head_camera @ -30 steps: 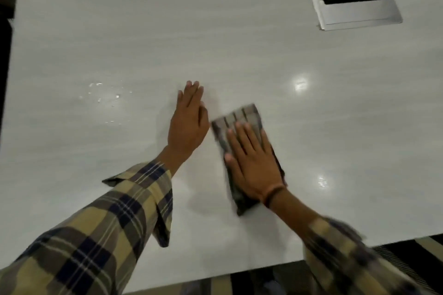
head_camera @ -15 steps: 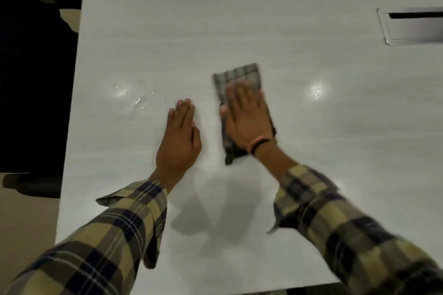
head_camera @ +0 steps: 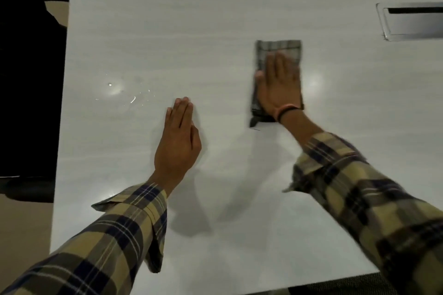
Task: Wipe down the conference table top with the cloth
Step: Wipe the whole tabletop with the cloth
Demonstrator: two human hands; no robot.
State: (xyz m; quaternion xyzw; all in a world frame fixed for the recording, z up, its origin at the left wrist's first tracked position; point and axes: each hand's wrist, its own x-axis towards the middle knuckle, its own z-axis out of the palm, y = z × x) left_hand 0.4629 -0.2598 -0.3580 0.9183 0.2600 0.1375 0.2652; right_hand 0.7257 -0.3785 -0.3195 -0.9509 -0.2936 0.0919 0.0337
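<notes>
Head view, left to right. Water droplets point(head_camera: 124, 96) glint on the pale conference table top point(head_camera: 215, 7) toward its left edge. Just right of them the left hand point(head_camera: 178, 143) lies flat on the bare surface, fingers straight and together, holding nothing. Well apart to the right, the right hand point(head_camera: 279, 86) presses palm-down, fingers extended, on the folded checked cloth point(head_camera: 278, 46). The cloth lies flat on the table beneath that hand; its far end shows beyond the fingertips, its left edge and near corner beside the thumb and wrist. Nothing is pinched; the hand bears on it open. A metal cable hatch point(head_camera: 414, 21) sits recessed at the far right.
</notes>
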